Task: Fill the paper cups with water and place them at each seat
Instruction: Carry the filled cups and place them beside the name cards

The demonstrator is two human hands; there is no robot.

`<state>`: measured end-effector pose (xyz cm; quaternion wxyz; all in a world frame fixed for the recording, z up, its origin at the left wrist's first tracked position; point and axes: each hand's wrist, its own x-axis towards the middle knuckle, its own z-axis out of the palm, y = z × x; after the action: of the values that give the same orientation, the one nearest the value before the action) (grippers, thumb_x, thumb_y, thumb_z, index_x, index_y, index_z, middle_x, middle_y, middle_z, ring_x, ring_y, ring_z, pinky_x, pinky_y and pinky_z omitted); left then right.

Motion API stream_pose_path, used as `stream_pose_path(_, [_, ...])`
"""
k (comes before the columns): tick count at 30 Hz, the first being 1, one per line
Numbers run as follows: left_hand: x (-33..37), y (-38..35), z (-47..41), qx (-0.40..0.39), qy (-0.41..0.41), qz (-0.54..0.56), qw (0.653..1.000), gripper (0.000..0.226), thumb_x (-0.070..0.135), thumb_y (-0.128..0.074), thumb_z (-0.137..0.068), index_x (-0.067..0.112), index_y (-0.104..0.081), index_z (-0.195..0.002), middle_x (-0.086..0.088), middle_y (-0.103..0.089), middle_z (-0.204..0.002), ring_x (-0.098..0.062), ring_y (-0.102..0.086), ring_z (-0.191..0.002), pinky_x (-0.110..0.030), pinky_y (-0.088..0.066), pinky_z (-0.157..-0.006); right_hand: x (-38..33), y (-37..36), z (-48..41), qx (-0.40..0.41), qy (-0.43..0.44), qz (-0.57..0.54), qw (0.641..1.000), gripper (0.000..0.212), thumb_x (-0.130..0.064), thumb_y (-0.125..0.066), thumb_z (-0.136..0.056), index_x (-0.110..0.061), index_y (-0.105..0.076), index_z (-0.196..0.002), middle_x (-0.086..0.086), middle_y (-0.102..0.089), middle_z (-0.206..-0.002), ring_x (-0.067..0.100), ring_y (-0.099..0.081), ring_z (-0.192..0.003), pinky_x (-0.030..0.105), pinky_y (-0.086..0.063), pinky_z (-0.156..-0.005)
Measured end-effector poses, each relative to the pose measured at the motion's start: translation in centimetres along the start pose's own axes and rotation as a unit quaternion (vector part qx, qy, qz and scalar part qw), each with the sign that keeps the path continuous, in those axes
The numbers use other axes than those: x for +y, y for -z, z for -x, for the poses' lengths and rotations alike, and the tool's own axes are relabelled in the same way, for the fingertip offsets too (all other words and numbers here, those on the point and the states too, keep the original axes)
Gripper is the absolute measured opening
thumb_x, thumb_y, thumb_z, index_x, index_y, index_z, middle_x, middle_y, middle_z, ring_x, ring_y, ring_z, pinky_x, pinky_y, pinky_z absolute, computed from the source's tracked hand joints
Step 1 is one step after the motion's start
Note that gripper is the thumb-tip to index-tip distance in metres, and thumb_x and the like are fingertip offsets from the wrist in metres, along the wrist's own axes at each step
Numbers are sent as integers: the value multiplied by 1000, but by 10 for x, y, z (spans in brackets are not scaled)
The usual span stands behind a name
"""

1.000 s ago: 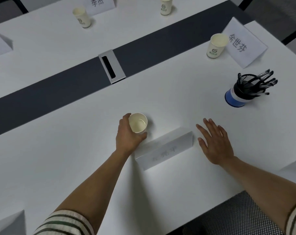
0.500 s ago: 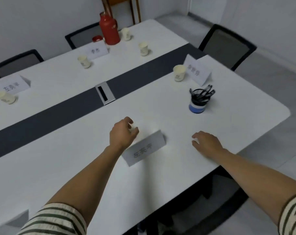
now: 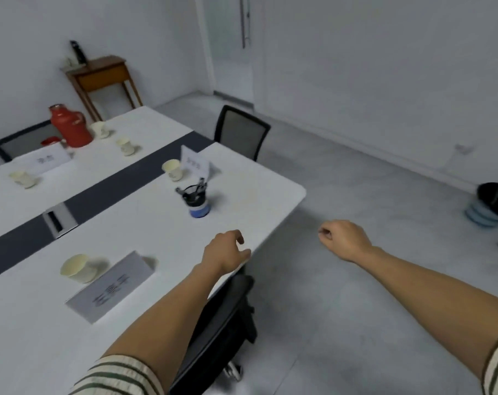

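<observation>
A paper cup (image 3: 77,268) stands on the white table (image 3: 145,229) beside a name card (image 3: 111,286) at the near seat. My left hand (image 3: 226,252) hovers over the table's right edge with loosely curled fingers, holding nothing, well right of that cup. My right hand (image 3: 343,240) hangs over the floor beyond the table, fingers loosely curled and empty. More paper cups stand at other seats: one (image 3: 173,170) by a far name card (image 3: 195,164), one (image 3: 23,178), one (image 3: 125,145) and one (image 3: 99,129) next to a red thermos (image 3: 69,126).
A pen holder (image 3: 197,200) stands on the table near the right edge. A black chair (image 3: 222,323) is tucked below my left arm, another chair (image 3: 242,132) at the table's end. A wooden side table (image 3: 101,78) is at the wall; a dark bin (image 3: 494,201) sits on the floor at right.
My left hand let go of the paper cup and moved right, off toward the table edge. My right hand lifted off the table and swung out over the floor. The view turned right.
</observation>
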<state>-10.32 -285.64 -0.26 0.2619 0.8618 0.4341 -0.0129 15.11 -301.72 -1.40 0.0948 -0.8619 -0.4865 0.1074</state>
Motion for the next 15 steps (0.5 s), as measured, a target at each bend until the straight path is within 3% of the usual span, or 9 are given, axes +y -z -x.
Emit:
stream_pose_path(8, [130, -37, -62, -27, -86, -54, 994, 35, 42, -64, -85, 25, -58, -114, -2, -65, -110, -22, -58, -101, -33, -45, -81, 129, 52, 9, 62, -100, -22, 993, 25, -29, -56, -93, -18, -70, -111, 1, -70, -108, 24, -63, -100, 31, -49, -79])
stream_pose_path(15, [226, -66, -170, -59, -133, -68, 987, 35, 41, -64, -86, 21, -58, -114, -4, -65, -107, -23, -60, -100, -35, -50, -85, 229, 74, -52, 79, -140, -41, 986, 28, -30, -56, -94, -18, -69, -116, -2, -70, -111, 20, -65, -101, 31, -50, -80])
